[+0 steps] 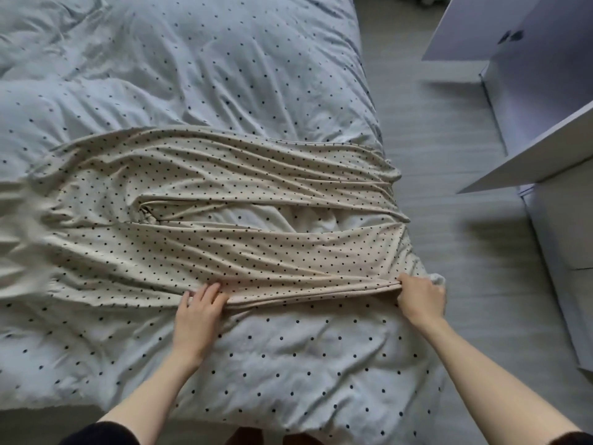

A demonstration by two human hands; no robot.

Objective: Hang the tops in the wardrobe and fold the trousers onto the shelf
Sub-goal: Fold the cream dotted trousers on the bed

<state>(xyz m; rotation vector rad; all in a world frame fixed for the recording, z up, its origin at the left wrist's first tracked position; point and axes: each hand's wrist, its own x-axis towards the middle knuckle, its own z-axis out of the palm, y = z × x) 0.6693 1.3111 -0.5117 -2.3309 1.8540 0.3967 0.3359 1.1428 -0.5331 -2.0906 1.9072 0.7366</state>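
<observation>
Item: dotted beige trousers (205,200), spread flat on the bed (224,59). Near leg's edge is pinched by right hand (420,298), pressed flat under open left hand (200,308). Folding step judged begun; leg-over-leg fold required next.

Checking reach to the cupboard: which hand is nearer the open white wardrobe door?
Right. The right hand pinches the trousers at the bed's wardrobe-side edge, floor between it and the wardrobe door; the left hand lies further along the hem.

The trousers (205,194) were thin, matt beige dotted cloth, softly rippled; the duvet (199,59) crumpled matt cotton; the wardrobe door (526,159) smooth, faintly glossy.
</observation>
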